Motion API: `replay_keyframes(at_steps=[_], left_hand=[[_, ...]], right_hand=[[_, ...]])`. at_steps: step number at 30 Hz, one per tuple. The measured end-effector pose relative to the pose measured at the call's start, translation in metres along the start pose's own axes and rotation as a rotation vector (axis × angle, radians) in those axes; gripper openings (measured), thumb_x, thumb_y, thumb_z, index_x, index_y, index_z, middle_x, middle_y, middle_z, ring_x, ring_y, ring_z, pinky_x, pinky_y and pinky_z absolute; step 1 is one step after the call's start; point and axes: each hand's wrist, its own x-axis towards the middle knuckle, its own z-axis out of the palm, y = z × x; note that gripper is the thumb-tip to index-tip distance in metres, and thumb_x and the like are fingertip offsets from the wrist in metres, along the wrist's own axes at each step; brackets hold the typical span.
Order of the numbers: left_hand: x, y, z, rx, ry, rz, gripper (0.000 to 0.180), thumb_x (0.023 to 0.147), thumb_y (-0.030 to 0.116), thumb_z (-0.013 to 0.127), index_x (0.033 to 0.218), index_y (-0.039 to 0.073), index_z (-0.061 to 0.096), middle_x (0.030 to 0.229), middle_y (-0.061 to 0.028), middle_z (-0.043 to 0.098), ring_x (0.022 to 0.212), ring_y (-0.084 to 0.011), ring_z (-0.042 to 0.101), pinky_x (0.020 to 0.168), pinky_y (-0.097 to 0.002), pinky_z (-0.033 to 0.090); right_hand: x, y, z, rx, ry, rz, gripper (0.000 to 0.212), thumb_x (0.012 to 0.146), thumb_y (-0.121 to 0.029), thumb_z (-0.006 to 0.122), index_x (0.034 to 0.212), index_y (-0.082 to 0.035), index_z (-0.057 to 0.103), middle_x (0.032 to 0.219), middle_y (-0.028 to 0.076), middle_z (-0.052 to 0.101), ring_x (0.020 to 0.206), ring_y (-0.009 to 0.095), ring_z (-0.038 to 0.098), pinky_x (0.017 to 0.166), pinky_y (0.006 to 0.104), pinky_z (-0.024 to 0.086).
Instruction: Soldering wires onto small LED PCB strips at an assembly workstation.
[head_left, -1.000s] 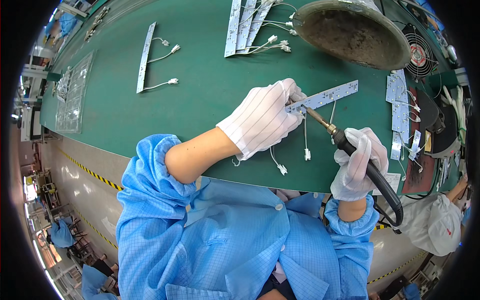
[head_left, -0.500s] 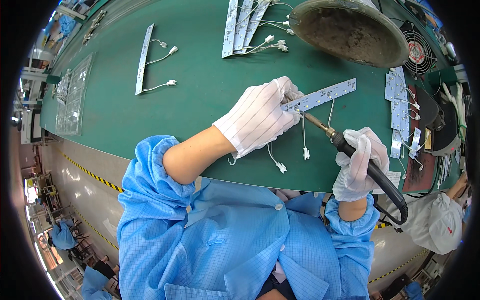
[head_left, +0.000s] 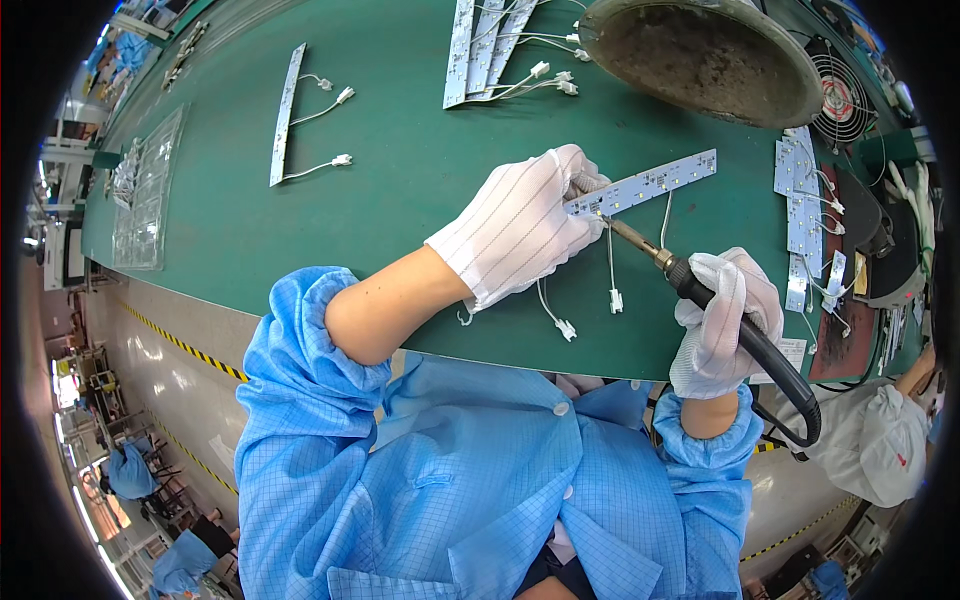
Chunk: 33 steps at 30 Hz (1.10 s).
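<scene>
Your white-gloved left hand pinches a pale-blue circuit strip steady. Your right hand grips a slanted, black-handled soldering iron.

You're on an electronics assembly floor: soldering iron, LED boards, green bench, yellow-black floor tape.

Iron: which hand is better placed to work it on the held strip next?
Probably the right hand: it grips the iron, which points at the strip; the left hand is busy holding that strip.
</scene>
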Motion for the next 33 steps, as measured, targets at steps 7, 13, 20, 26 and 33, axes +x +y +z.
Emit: replay_keyframes(at_steps=[7,13,20,26,33], left_hand=[[-0.001,0.003,-0.003,-0.013,-0.004,-0.052,0.025,0.077,0.015,0.062,0.092,-0.003,0.052,0.078,-0.0185,0.063,0.072,-0.0329,0.062,0.064,-0.0368,0.049],[-0.004,0.017,-0.036,0.507,-0.31,0.0,0.057,0.072,0.052,0.066,0.092,-0.001,0.061,0.081,-0.0179,0.063,0.079,-0.0314,0.061,0.07,-0.0387,0.048],[-0.001,0.027,0.005,0.532,-0.079,-0.03,0.052,0.074,0.038,0.068,0.108,0.001,0.056,0.09,-0.0197,0.063,0.082,-0.0342,0.061,0.072,-0.0402,0.049],[0.003,0.02,-0.008,0.011,-0.263,-0.322,0.038,0.078,0.028,0.063,0.097,-0.004,0.06,0.084,-0.0241,0.06,0.076,-0.0377,0.059,0.069,-0.0407,0.047],[-0.002,0.009,-0.003,0.047,-0.086,-0.159,0.036,0.078,0.029,0.063,0.086,-0.005,0.059,0.072,-0.0218,0.056,0.07,-0.0376,0.055,0.064,-0.0411,0.045]], right_hand=[[0.002,0.001,0.002,-0.028,0.029,-0.076,0.021,0.082,0.001,0.051,0.101,0.007,0.055,0.084,0.018,0.062,0.069,0.022,0.057,0.061,0.0326,0.047],[-0.001,0.005,-0.003,-0.411,0.122,-0.187,0.033,0.088,-0.011,0.057,0.116,0.0,0.042,0.09,0.014,0.059,0.073,0.021,0.061,0.062,0.0275,0.054],[0.007,0.003,0.001,-0.673,0.156,-0.342,0.03,0.087,-0.008,0.057,0.113,0.0,0.043,0.088,0.013,0.06,0.071,0.021,0.061,0.058,0.0266,0.053],[0.004,0.008,0.001,-0.648,0.232,-0.367,0.028,0.088,-0.015,0.058,0.102,0.008,0.05,0.086,0.015,0.058,0.069,0.022,0.06,0.055,0.0304,0.051],[0.0,-0.002,0.004,0.059,0.107,-0.049,0.018,0.086,-0.005,0.051,0.101,0.004,0.053,0.086,0.019,0.06,0.07,0.023,0.056,0.06,0.0305,0.049]])
